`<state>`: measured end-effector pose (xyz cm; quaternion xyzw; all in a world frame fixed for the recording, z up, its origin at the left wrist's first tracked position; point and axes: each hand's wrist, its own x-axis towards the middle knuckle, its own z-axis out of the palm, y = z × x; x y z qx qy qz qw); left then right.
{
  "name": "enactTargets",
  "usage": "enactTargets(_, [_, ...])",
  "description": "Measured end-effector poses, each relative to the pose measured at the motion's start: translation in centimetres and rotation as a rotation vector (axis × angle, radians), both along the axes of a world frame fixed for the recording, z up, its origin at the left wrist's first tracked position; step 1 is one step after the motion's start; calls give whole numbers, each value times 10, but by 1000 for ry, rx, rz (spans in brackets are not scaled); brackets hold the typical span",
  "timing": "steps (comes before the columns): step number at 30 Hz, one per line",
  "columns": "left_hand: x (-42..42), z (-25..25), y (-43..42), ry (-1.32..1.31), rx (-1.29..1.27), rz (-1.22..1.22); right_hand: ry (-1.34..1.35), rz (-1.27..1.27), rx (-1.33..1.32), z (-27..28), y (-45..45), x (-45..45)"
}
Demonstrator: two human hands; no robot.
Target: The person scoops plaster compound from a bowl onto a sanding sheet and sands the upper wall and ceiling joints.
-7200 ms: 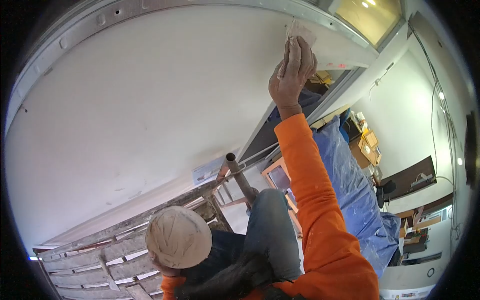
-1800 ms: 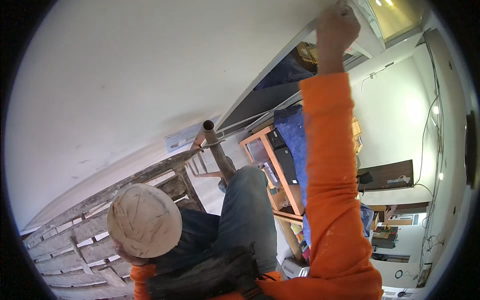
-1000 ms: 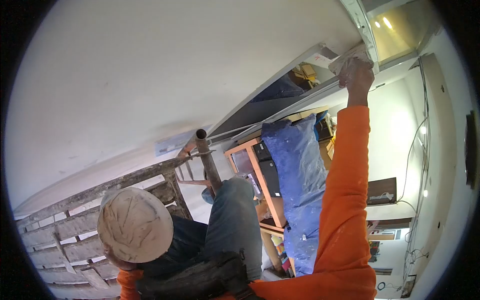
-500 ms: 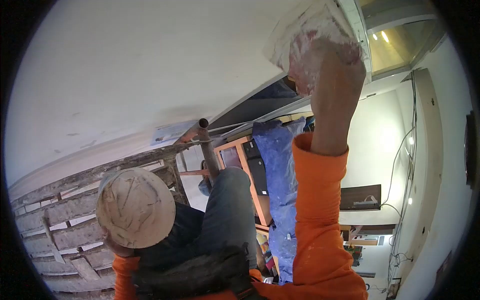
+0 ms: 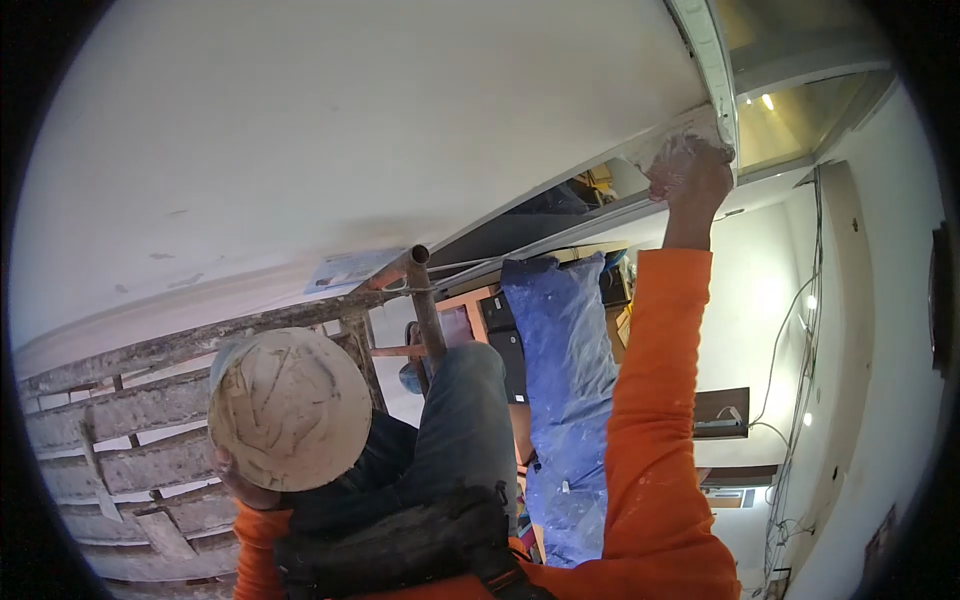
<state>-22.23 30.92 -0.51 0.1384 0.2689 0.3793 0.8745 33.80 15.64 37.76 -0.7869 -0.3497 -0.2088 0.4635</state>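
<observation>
My left hand (image 5: 250, 487) is wrapped around the lower edge of a round bucket (image 5: 222, 375), which sits by my thigh. Pale, streaked plaster (image 5: 295, 410) fills the bucket's top. Stretched up to the right, my right hand (image 5: 697, 185) is closed on a broad putty knife (image 5: 690, 132) smeared with white plaster. Its blade lies against the corner of the white wall panel (image 5: 430, 110), beside the metal window frame (image 5: 722, 80). The handle is hidden in my fist.
Below me on the left are the worn wooden slats (image 5: 150, 410) of a platform, with gaps between them. A rusty metal pipe (image 5: 428, 310) rises beside my knee. Blue sheeting (image 5: 560, 400) drapes over things lower down. Cables (image 5: 815, 270) run along the right wall.
My right hand and the putty knife have moved farther away, toward the panel's corner by the window frame. The bucket has shifted slightly right in view, still held by my left hand.
</observation>
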Motion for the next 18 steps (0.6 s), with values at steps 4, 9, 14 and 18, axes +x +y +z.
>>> enactTargets(4, [3,3,0,-92,-43,-43,-727,-279,-358,-10,78,-87])
enactTargets(9, [13,16,3,16,65,26,-398,-115,-324,8,108,-202])
enactTargets(14, [25,38,14,75,303,14,42,205,16,-15,53,-169])
enactTargets(18, [27,45,15,147,306,2,-792,-274,-465,-34,37,-161])
